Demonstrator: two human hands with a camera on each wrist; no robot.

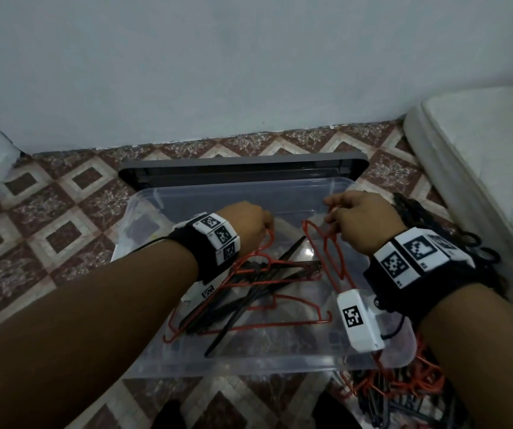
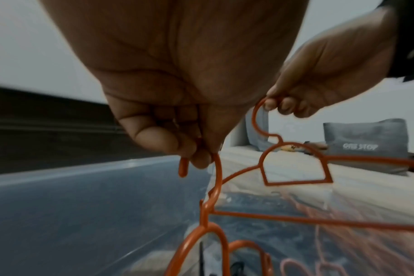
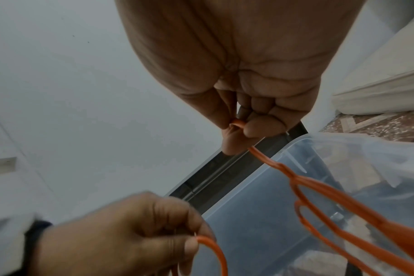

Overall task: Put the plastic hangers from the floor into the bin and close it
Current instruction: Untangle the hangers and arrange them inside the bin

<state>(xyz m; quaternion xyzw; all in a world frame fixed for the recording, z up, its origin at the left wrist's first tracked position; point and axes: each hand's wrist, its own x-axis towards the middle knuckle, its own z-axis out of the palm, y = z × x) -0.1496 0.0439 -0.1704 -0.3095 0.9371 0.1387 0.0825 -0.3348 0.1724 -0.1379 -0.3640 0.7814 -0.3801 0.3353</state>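
Both hands hang over the open bin [image 1: 168,360], a clear plastic tub on the patterned floor [image 1: 47,218]. Each hand holds an orange hanger by its hook.

The left hand [image 1: 249,224] pinches the hook of one hanger [image 2: 215,186] between thumb and curled fingers [image 2: 158,138]. That hanger is thin orange plastic, with a round loop under the hook and a straight bar running off from the neck. Its lower part lies among the hangers already in the bin.

The right hand [image 1: 363,218] has its fingers [image 3: 260,128] curled round the hook tip of a second orange hanger [image 1: 326,252]. This one hangs down into the bin at a slant, with a flat-bottomed loop below the hook.

In the bin lies a loose tangle [image 1: 249,298] of orange and black hangers, crossing one another on the bottom.

The grey lid [image 1: 242,168] lies behind the bin, against its far rim, toward the wall [image 1: 249,72].

A pile [image 1: 403,388] of orange and black hangers lies on the floor just beside the bin's near right corner, and more black ones [image 1: 465,236] lie along its right side. A white mattress [image 1: 490,150] lies further right of the bin.
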